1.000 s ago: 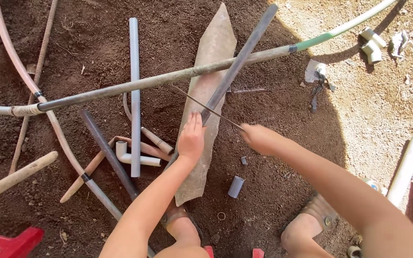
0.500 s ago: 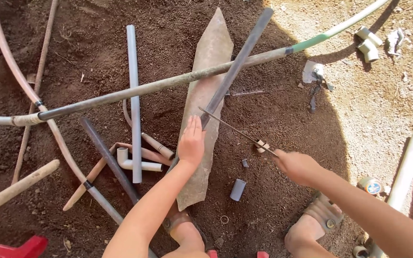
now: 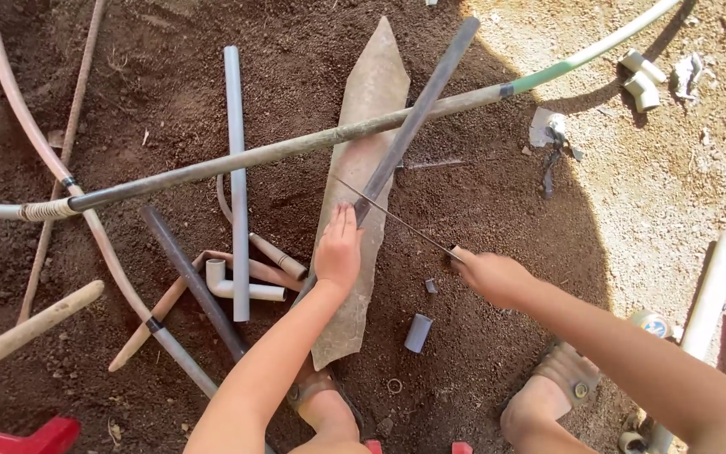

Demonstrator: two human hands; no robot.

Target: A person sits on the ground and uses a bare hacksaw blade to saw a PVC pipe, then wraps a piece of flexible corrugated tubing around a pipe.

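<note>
Head view, looking down on dark soil in shade. The left hand (image 3: 339,252) lies palm down, fingers together, pressing a dark pipe (image 3: 418,113) onto a long pointed slab (image 3: 361,168) that serves as a rest; the pipe runs diagonally from upper right down under the hand. The right hand (image 3: 491,276) is closed around one end of a thin saw blade (image 3: 397,217), which slants up and left to meet the pipe just above the left fingertips. The two hands are near each other but apart. The pipe appears rigid, light and smooth-walled, so it is likely to roll or skate on the slab unless it is held down close to the cut, as here. The blade appears very thin and springy; it probably bows if pushed hard and is best gripped at its end, with fingers clear of the toothed edge. A short grey offcut (image 3: 418,333) lies on the soil below the blade. A long pole (image 3: 279,151) crosses the slab under the pipe. To the left lie a pale upright pipe (image 3: 235,168), an elbow piece (image 3: 237,286) and a curved hose (image 3: 35,143). White fittings (image 3: 639,80) sit in sunlight at upper right. Both sandalled feet show at the bottom edge.
</note>
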